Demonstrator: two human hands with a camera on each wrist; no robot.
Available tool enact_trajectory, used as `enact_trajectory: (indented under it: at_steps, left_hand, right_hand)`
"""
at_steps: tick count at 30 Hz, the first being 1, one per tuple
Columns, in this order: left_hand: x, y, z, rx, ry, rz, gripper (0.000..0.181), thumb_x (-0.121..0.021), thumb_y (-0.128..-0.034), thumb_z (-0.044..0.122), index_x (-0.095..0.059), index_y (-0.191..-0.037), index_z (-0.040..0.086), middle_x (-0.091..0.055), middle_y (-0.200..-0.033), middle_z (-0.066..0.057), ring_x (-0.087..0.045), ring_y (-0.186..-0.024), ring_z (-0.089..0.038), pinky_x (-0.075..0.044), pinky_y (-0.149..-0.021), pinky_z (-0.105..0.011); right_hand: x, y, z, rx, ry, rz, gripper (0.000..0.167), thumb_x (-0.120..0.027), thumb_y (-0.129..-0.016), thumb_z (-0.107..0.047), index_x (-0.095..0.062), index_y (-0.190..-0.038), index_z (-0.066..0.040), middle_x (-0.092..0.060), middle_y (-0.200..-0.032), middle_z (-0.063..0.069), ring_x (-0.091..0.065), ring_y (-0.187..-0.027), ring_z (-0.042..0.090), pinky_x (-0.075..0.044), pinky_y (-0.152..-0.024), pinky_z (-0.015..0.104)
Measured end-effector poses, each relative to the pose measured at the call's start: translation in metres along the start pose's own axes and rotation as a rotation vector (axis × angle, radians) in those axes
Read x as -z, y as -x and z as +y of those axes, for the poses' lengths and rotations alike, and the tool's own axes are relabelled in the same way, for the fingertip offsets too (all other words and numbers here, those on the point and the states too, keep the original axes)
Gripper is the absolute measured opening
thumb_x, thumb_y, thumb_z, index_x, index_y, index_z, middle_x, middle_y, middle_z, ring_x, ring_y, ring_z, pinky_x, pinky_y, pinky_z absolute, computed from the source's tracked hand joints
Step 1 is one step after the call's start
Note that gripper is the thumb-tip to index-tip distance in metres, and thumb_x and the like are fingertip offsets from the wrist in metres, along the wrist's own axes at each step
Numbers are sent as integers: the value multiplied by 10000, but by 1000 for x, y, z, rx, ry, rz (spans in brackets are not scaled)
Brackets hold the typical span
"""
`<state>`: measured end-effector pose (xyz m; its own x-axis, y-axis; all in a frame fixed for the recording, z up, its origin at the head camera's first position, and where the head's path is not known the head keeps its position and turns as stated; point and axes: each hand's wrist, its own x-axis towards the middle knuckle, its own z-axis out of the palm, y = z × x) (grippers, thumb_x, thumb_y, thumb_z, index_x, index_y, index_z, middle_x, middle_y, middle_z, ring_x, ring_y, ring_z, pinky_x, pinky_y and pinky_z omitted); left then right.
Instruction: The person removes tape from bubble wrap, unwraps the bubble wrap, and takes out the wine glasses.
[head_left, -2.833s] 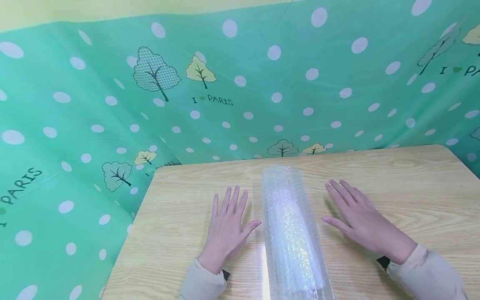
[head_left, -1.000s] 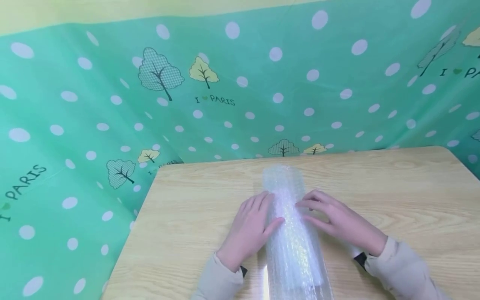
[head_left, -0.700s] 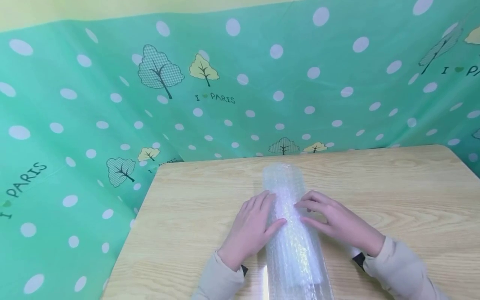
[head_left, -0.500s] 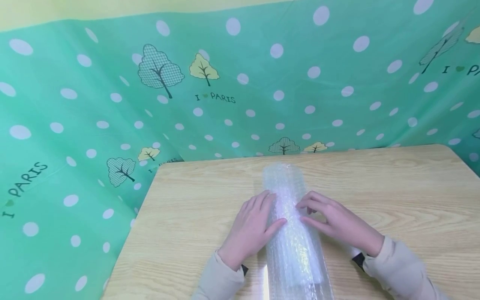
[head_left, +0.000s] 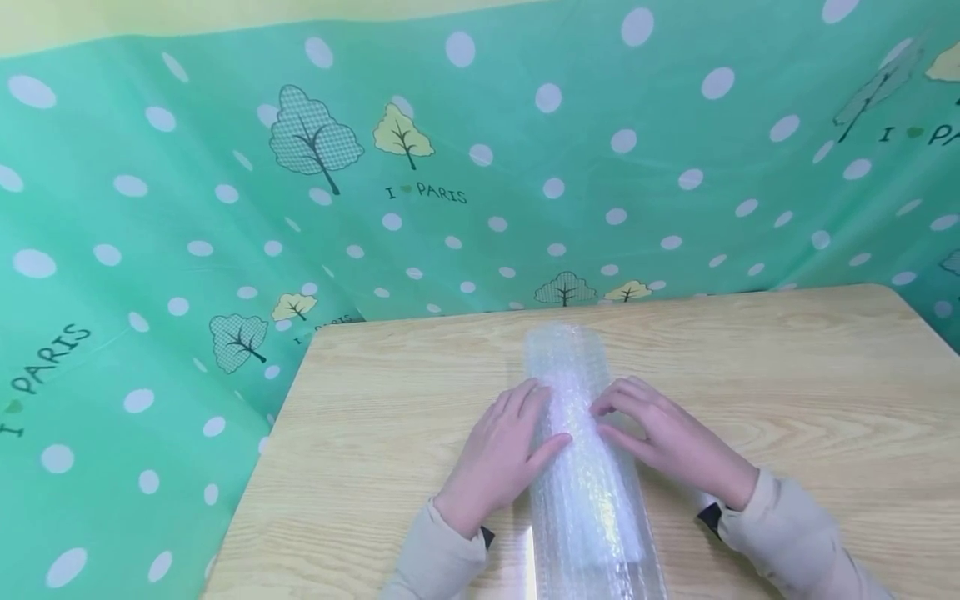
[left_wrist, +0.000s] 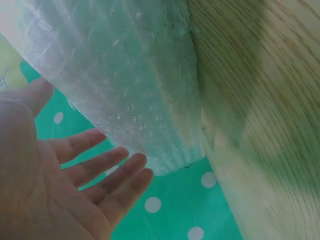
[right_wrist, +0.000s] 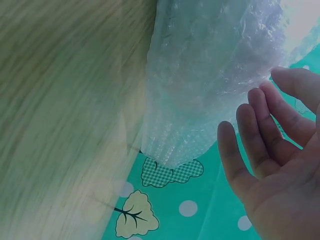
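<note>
One left hand (head_left: 498, 454) I'm watching remotely, relaxed fingers touching the bubble-wrap bundle (head_left: 592, 500), right hand (head_left: 671, 437) meeting its right side, fingers bent, pinch unclear to me, bundle lying on the bench (head_left: 367, 442), green cloth (head_left: 667, 108) hanging beyond.

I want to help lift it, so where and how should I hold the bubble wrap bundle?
Probably near the middle of the bubble wrap bundle, from both long sides: left hand on its left, right hand on its right. It lies long and narrow on the table, front to back, so those sides seem easiest.
</note>
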<state>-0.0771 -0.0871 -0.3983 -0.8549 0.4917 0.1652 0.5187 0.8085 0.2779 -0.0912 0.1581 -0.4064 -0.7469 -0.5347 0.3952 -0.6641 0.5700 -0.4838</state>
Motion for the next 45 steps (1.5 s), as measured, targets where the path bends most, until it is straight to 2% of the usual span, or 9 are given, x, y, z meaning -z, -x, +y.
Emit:
enact_trajectory:
  at_steps: [6,19,31,41,45]
  left_hand:
    - [-1,1,0,22,50,-14,670,-390,-1015,575,-379,-1509,122,-389,-1560,-103,-384,-1428,-276,-426,-1125,-457]
    - [0,0,-1,46,82,-27,662,-389,-998,607,-420,-1486,160,-393,-1559,-94,-400,-1420,-275,-475,-1072,-484]
    - [3,-1,-1,59,114,-28,660,-404,-990,614,-442,-1472,165,-406,-1549,-87,-395,-1424,-265,-466,-1083,-483]
    - [3,-1,-1,69,112,-33,671,-415,-985,617,-429,-1484,168,-393,-1558,-80,-392,-1426,-267,-469,-1077,-490]
    - [3,-1,-1,69,111,-35,671,-414,-984,620,-427,-1484,172,-394,-1557,-79,-394,-1425,-263,-473,-1073,-490]
  right_hand:
    - [-3,-1,-1,9,2,18,195,-740,-863,-93,-672,-1040,-136,-639,-1028,-79,-612,-971,70,-584,-865,282]
    - [-6,1,-2,-41,-24,17,184,-700,-889,-53,-667,-1041,-153,-635,-1010,-105,-587,-938,27,-582,-828,255]
    - [-9,0,-4,-29,-29,50,204,-718,-865,-24,-667,-1029,-134,-644,-1000,-96,-605,-918,35,-584,-809,232]
    - [-7,0,-2,-17,-75,63,215,-711,-863,-8,-663,-1028,-136,-625,-957,-127,-561,-842,-10,-560,-689,201]
    - [-7,0,-1,-18,-79,56,221,-712,-859,3,-656,-1021,-137,-620,-952,-129,-562,-837,-13,-557,-678,199]
